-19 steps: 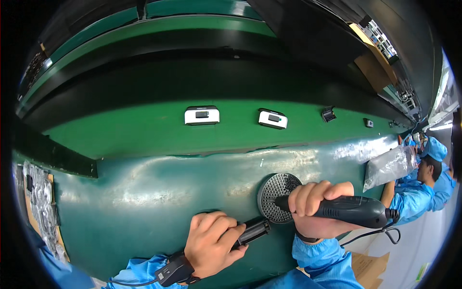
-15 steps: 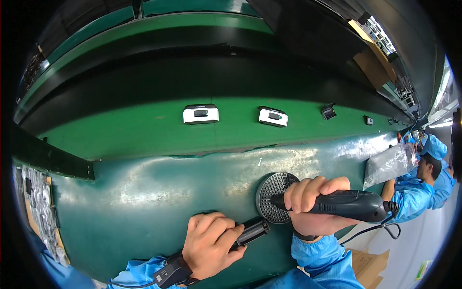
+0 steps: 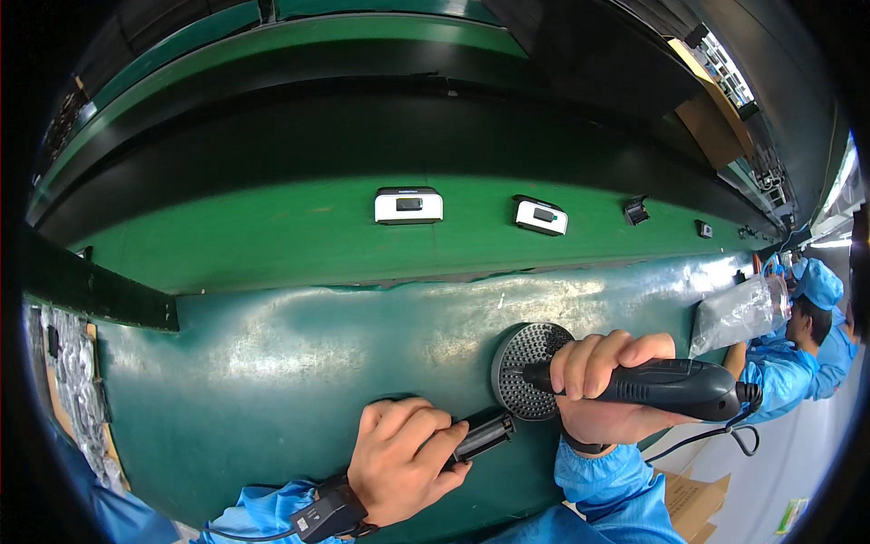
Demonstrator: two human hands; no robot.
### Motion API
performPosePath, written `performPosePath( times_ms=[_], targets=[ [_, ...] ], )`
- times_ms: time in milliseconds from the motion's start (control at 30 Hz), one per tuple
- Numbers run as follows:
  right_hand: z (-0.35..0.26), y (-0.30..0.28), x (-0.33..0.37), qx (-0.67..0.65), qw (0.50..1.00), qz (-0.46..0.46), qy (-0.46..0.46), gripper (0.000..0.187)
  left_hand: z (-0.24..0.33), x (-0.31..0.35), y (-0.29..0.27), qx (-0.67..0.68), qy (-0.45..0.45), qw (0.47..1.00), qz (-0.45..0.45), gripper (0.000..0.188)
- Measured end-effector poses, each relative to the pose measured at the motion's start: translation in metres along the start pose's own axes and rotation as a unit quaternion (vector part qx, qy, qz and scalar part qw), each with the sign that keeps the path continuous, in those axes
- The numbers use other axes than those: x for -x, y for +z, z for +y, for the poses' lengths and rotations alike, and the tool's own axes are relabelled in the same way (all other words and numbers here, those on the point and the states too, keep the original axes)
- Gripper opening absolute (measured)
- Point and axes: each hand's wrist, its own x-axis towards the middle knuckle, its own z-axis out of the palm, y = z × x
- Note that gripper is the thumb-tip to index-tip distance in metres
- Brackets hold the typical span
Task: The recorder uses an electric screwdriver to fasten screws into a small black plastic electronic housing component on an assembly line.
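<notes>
The black part (image 3: 487, 439) lies low over the green table (image 3: 272, 349), just in front of the person, and the left hand (image 3: 406, 464) grasps it from above, so only its far end is visible. The right hand (image 3: 591, 374) is closed around the dark corded tool (image 3: 693, 387), whose narrow nose points into the round grey dish (image 3: 508, 367) with a pitted face; if the nose touches the dish, I cannot tell. As for progress, I judge that both the part and the tool are already taken up, while the tool's nose stands apart from the part, so the two are not working together at this moment. How much on the part is finished or remains, I cannot say, because the fingers cover most of it. Beyond, on the green strip (image 3: 290, 245), two white-and-black units (image 3: 410, 210) rest, well apart from both hands.
</notes>
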Motion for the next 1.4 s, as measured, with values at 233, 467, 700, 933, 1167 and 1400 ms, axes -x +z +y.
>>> performPosePath(
  times_ms=[233, 467, 700, 933, 1167, 1400],
  targets=[
    [-0.001, 0.003, 0.004, -0.043, 0.999, -0.015, 0.017, 0.073, 0.000, 0.003, -0.004, 0.003, -0.012, 1.000, -0.005, 0.048],
    [-0.008, 0.025, 0.007, 0.009, 0.997, -0.078, 0.022, 0.036, -0.003, 0.004, -0.006, 0.001, 0.006, 1.000, 0.013, 0.050],
    [-0.006, 0.023, 0.003, -0.023, 0.996, -0.067, 0.044, 0.046, -0.002, 0.005, -0.013, -0.006, 0.004, 1.000, 0.019, 0.049],
    [-0.037, 0.057, 0.013, -0.018, 1.000, -0.003, 0.001, 0.062, -0.005, 0.016, -0.026, 0.005, -0.005, 1.000, 0.017, 0.049],
    [-0.032, 0.076, 0.050, -0.009, 0.987, -0.147, 0.070, 0.029, -0.006, 0.019, -0.028, 0.016, -0.008, 1.000, 0.009, 0.053],
    [-0.026, 0.085, 0.050, -0.027, 0.984, -0.152, 0.085, 0.027, -0.006, 0.021, -0.036, 0.011, -0.008, 1.000, 0.006, 0.053]
  ],
)
